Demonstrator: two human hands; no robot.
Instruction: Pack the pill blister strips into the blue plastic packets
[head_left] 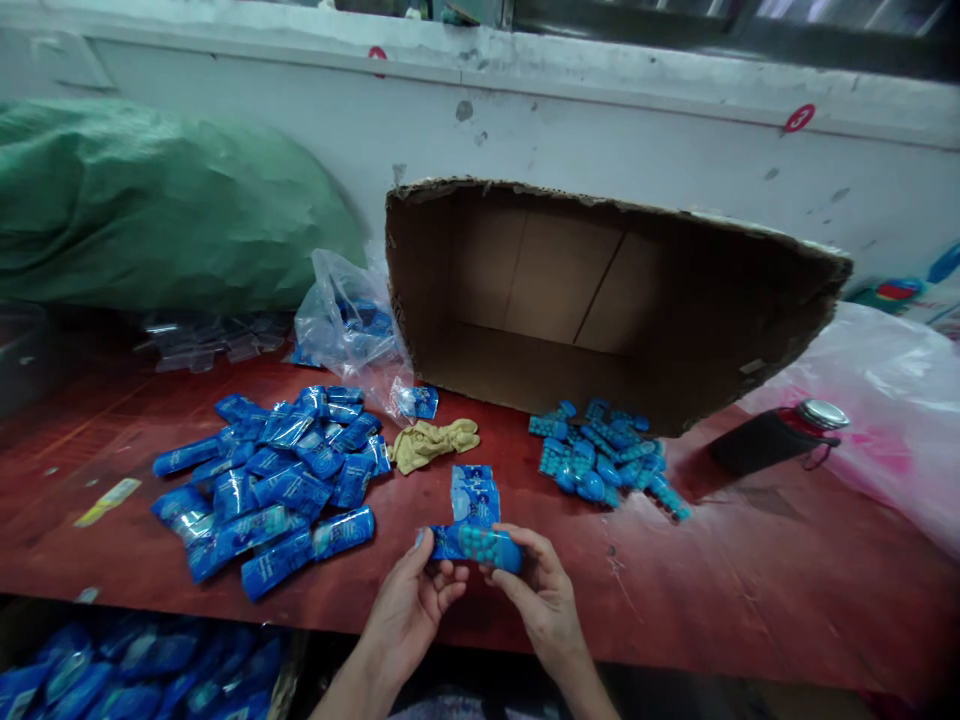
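And the wrapper [448, 543] is pinched by the left hand [409, 602], the tube [489, 549] by the right hand [546, 602]; if pushed crookedly, the wrapper could be torn.

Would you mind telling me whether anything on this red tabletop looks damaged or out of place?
The cardboard box looks damaged: its upper rim is ragged and frayed. A crumpled yellowish cloth or glove also looks a bit stray, lying beside the heaped blue packets. I see no obvious spill.
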